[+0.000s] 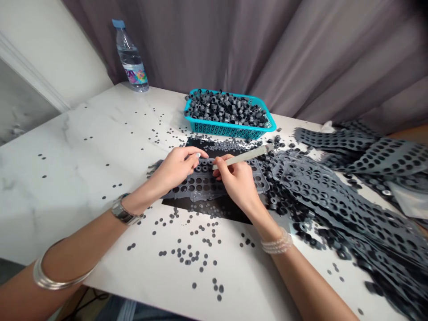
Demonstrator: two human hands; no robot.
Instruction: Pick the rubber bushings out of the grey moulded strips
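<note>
Clasped between the thumb and fingers of the right hand (pixel 237 185), a pale flat stick (pixel 242 157) angles up and away across the work, while the curled left hand (pixel 174 169) rests its fingertips on the far part of a grey perforated sheet (pixel 197 185); whether the left hand grips that sheet or only presses on it cannot be told. Behind everything hangs a grey-mauve curtain (pixel 187 44), and below it spreads a white marble-patterned table (pixel 67 178). To the right lies a wide, tangled heap of similar punched sheets (pixel 337 196). The sheet in hand sits on a black mat (pixel 214 207) at the middle of the table, between the two forearms. It looks like thin rubber: probably light, soft and floppy, so it seems best held by its solid strips between the holes, as its webbing may stretch. Beyond the mat stands a turquoise plastic basket (pixel 227 129) heaped with dark grey rings (pixel 225 109), and some rings sit in the sheet's holes beneath the fingers. A capped water bottle (pixel 131 58) stands at the far corner. Small black discs (pixel 190 256) lie scattered over the tabletop, likely slippery to pick up. A metal wristwatch (pixel 123 211) circles the left wrist, and a pearl bracelet (pixel 277 241) circles the right.
</note>
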